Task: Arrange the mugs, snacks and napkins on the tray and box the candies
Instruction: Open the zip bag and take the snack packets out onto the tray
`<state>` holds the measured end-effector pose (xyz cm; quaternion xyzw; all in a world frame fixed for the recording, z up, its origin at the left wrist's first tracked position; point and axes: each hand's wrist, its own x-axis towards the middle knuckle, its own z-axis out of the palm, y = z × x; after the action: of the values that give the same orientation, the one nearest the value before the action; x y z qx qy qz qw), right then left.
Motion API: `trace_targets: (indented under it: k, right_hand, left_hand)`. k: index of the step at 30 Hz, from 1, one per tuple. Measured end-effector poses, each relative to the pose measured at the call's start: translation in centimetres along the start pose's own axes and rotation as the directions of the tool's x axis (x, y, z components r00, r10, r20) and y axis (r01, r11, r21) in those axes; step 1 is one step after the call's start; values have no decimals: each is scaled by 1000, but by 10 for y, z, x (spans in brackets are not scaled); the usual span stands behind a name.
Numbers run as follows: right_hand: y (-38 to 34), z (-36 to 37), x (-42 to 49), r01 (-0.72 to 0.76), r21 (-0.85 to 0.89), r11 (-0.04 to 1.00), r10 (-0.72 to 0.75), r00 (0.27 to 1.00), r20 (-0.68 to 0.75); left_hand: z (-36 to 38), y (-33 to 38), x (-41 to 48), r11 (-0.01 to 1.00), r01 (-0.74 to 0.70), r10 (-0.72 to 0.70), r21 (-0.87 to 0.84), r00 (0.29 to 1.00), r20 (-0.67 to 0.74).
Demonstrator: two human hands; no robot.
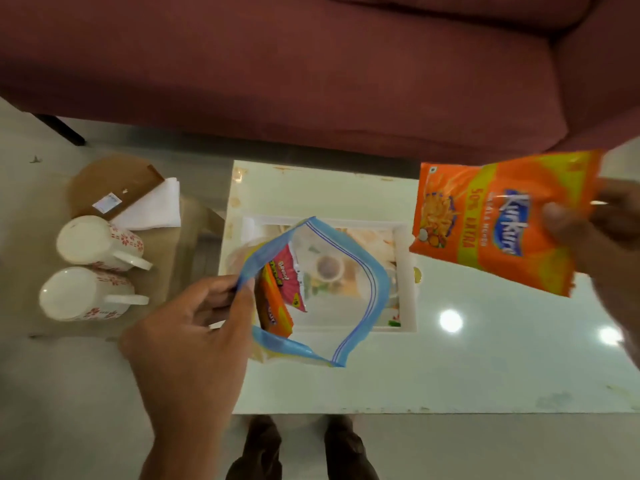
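My left hand [194, 327] pinches the blue rim of a clear zip bag [360, 271] and holds its mouth wide over the white tray [407, 271]. Inside the bag lie a pink snack packet [289, 271] and an orange one [275, 306]. My right hand [595, 237] holds up an orange Kurkure snack packet [498, 220] to the right of the bag, above the table. Two white floral mugs [97, 242] [83, 294] lie on their sides on a low side table at the left. White napkins [154, 206] lie behind the mugs, next to a brown box [117, 181].
The tray rests on a glossy white table [450, 375] that reflects ceiling lights. A maroon sofa [311, 64] fills the far side. My feet [301, 448] stand on the pale floor just below the table's near edge.
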<state>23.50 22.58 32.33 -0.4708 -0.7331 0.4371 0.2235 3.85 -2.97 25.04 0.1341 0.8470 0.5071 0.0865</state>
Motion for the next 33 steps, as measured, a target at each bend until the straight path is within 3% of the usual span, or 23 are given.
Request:
trace_targets:
  k: [3,8,14,21,31,33]
  right_hand:
    - [53,20,27,-33,-238,971,9,995,-100]
    - [131,61,66,-95,-441,892,111,994,10]
    - [188,95,88,-146,-401,904,206,972,110]
    - [225,98,99,-274,-350,896,318,945,72]
    - [225,83,95,-334,-339,880,379,922,76]
    - [207,78,88,-302,-361,882,337,941,36]
  left_hand:
    - [-1,-4,2,1000,0,0,6,1000,-1]
    - [3,-9,4,1000,19,-19,22,1000,-2]
    - [12,-10,3,997,56,-57,45,998,15]
    - [22,2,3,996,79,-80,39,996,32]
    - [29,5,-2,998,42,-41,54,999,-36]
    - [28,5,-3,998,24,-21,66,999,-39]
